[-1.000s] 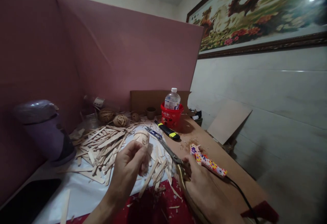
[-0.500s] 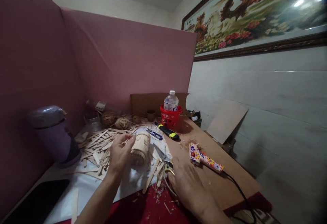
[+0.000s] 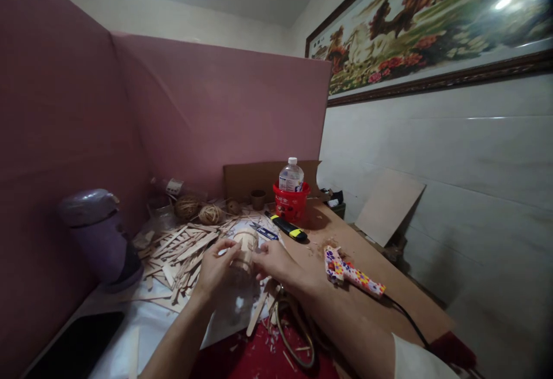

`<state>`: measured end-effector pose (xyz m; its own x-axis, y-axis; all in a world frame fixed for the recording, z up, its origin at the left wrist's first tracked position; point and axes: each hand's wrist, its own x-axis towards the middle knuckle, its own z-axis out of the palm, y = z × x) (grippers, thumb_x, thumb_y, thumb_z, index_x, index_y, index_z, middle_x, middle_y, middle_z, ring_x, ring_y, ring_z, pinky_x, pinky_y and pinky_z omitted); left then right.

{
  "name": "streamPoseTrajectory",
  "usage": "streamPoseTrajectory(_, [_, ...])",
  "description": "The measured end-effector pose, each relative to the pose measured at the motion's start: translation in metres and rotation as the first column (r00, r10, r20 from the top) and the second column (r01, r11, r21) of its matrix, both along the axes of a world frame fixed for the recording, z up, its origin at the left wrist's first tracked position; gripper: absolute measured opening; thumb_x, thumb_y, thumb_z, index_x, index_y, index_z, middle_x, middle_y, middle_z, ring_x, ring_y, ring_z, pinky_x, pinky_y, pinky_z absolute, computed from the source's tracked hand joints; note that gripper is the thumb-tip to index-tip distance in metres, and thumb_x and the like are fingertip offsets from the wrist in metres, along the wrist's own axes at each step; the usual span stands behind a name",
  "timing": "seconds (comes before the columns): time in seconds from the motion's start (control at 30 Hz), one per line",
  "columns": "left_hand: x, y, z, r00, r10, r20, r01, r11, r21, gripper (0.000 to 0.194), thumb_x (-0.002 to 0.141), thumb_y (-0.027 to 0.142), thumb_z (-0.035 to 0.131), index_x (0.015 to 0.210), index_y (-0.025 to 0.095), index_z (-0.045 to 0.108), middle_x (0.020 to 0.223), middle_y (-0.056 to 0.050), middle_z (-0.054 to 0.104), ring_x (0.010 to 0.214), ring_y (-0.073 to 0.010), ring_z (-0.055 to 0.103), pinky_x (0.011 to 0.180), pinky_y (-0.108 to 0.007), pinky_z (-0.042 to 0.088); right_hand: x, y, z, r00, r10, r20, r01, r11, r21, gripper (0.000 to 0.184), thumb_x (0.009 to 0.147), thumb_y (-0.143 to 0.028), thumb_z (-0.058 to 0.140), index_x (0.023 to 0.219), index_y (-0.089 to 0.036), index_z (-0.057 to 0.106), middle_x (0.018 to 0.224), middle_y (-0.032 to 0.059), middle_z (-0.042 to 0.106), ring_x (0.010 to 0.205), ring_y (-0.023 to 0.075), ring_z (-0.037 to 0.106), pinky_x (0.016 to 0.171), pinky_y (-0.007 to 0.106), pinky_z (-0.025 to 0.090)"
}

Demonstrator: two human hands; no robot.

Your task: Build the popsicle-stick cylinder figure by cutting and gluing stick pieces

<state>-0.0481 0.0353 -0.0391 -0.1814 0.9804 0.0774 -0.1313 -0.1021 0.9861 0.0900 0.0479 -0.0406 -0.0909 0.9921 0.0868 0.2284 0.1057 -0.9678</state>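
Observation:
A small barrel-shaped piece made of wooden sticks point(image 3: 245, 247) stands over the white sheet, held from both sides. My left hand point(image 3: 216, 266) grips its left side and my right hand point(image 3: 276, 264) grips its right side. Scissors with yellowish loop handles point(image 3: 294, 333) lie on the table under my right forearm. A glue gun with a flower pattern point(image 3: 352, 272) rests on the brown board to the right of my hands.
Loose wooden sticks point(image 3: 181, 249) are piled left of the hands. A purple appliance point(image 3: 97, 235) and a dark phone point(image 3: 73, 350) sit at the left. Twine balls point(image 3: 201, 212), a red bucket with a bottle point(image 3: 291, 200), a yellow-black cutter point(image 3: 287, 226) stand behind.
My right hand has let go of the scissors, which now lie on the table, and has come up to the stick barrel. My left hand kept hold of the barrel.

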Motion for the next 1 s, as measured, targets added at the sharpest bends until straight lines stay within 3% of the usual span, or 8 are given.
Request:
streamPoseTrajectory(0.07, [0.001, -0.001, 0.001, 0.999, 0.001, 0.054, -0.001, 1.000, -0.001, 0.028, 0.055, 0.036, 0.078, 0.065, 0.015, 0.061, 0.052, 0.003, 0.057, 0.046, -0.0118, 0.051, 0.046, -0.021, 0.038, -0.005, 0.004, -0.005, 0.998, -0.024, -0.065, 0.023, 1.000, -0.004, 0.009, 0.063, -0.019, 0.070, 0.065, -0.015, 0.063, 0.051, 0.0001, 0.061, 0.046, 0.0164, 0.057, 0.045, 0.025, 0.045])
streamPoseTrajectory(0.23, [0.005, -0.011, 0.013, 0.972, 0.029, 0.233, -0.045, 0.997, 0.065, 0.025, 0.057, 0.033, 0.078, 0.070, 0.017, 0.063, 0.063, 0.004, 0.060, 0.053, -0.0092, 0.053, 0.050, -0.019, 0.042, -0.006, 0.000, -0.003, 0.978, -0.062, -0.200, 0.077, 0.994, 0.071, 0.041, 0.065, -0.024, 0.071, 0.104, -0.014, 0.063, 0.083, 0.0057, 0.067, 0.075, 0.0213, 0.063, 0.065, 0.031, 0.051])
streamPoseTrajectory(0.33, [0.010, -0.020, 0.023, 0.949, 0.025, 0.314, -0.063, 0.992, 0.111, 0.022, 0.059, 0.031, 0.078, 0.070, 0.018, 0.064, 0.071, 0.004, 0.062, 0.064, -0.0095, 0.057, 0.059, -0.018, 0.046, -0.002, -0.010, 0.005, 0.951, 0.049, -0.304, -0.019, 0.995, 0.100, 0.053, 0.071, -0.036, 0.069, 0.119, -0.017, 0.057, 0.086, 0.0070, 0.068, 0.080, 0.0232, 0.064, 0.068, 0.034, 0.052])
streamPoseTrajectory(0.4, [0.014, -0.025, 0.027, 0.927, 0.006, 0.376, -0.055, 0.991, 0.121, 0.021, 0.059, 0.028, 0.079, 0.071, 0.018, 0.065, 0.075, 0.003, 0.064, 0.070, -0.0096, 0.059, 0.061, -0.017, 0.046, 0.001, -0.019, 0.011, 0.876, 0.175, -0.450, -0.146, 0.984, 0.098, 0.069, 0.076, -0.043, 0.067, 0.135, -0.019, 0.041, 0.093, 0.0083, 0.069, 0.082, 0.0235, 0.067, 0.069, 0.035, 0.053])
streamPoseTrajectory(0.53, [0.020, -0.032, 0.032, 0.857, -0.102, 0.505, 0.041, 0.991, 0.130, 0.017, 0.061, 0.023, 0.078, 0.073, 0.019, 0.066, 0.080, 0.001, 0.065, 0.072, -0.0113, 0.060, 0.063, -0.020, 0.047, 0.004, -0.032, 0.018, 0.773, 0.265, -0.576, -0.225, 0.964, 0.141, 0.090, 0.069, -0.038, 0.077, 0.141, -0.021, 0.025, 0.115, 0.0120, 0.065, 0.101, 0.0262, 0.065, 0.082, 0.037, 0.051])
streamPoseTrajectory(0.73, [0.019, -0.032, 0.026, 0.950, -0.062, 0.306, 0.006, 0.983, 0.181, 0.011, 0.068, 0.028, 0.074, 0.070, 0.019, 0.069, 0.112, -0.003, 0.059, 0.096, -0.0183, 0.057, 0.075, -0.026, 0.047, 0.006, -0.032, 0.012, 0.820, 0.223, -0.528, -0.155, 0.973, 0.170, 0.078, 0.068, -0.032, 0.078, 0.132, -0.018, 0.036, 0.121, 0.0125, 0.063, 0.107, 0.0267, 0.062, 0.091, 0.038, 0.048])
streamPoseTrajectory(0.87, [0.015, -0.030, 0.023, 0.998, -0.028, 0.052, 0.015, 0.970, 0.242, 0.019, 0.067, 0.032, 0.074, 0.059, 0.016, 0.067, 0.107, -0.006, 0.056, 0.105, -0.0236, 0.051, 0.080, -0.028, 0.044, 0.012, -0.030, 0.010, 0.818, 0.230, -0.527, -0.140, 0.969, 0.204, 0.063, 0.070, -0.032, 0.077, 0.123, -0.018, 0.045, 0.120, 0.0119, 0.064, 0.108, 0.0264, 0.062, 0.091, 0.037, 0.049])
streamPoseTrajectory(1.0, [0.012, -0.030, 0.025, 0.998, -0.063, 0.013, 0.059, 0.974, 0.217, 0.019, 0.064, 0.031, 0.077, 0.058, 0.017, 0.067, 0.100, -0.005, 0.053, 0.095, -0.0208, 0.052, 0.073, -0.026, 0.043, 0.016, -0.030, 0.009, 0.815, 0.222, -0.536, -0.128, 0.970, 0.207, 0.062, 0.071, -0.030, 0.077, 0.123, -0.020, 0.044, 0.121, 0.0108, 0.064, 0.109, 0.0256, 0.061, 0.092, 0.036, 0.048])
